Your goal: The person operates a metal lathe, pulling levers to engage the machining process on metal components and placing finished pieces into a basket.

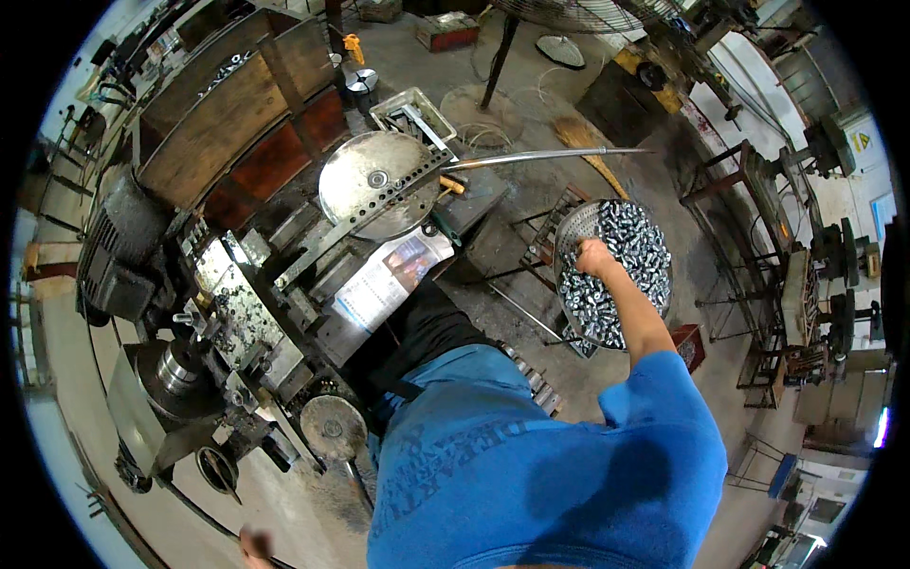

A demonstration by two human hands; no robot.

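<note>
At the lower left edge, my left hand (254, 547) is closed round a long black lever bar (199, 513) that slopes down from the machine; its fingers are partly blurred. My right hand (594, 257) reaches over a round, perforated metal basin (580, 224) on the right. Small shiny cylindrical metal parts (621, 275) are heaped in the basin. The right fingers are curled together at the heap's left side, and what they pinch is hidden. Close to the left arm's side stands an oily lathe-like machine with a round metal chuck (178, 368) and a handwheel (217, 468).
A large metal disc (365, 180) and a drilled bar (398, 190) sit on the machine ahead. Printed paper (393, 280) lies before them. A broom (583, 142) rests beyond the basin, a red box (689, 347) to its right. Steel racks (749, 180) line the far right.
</note>
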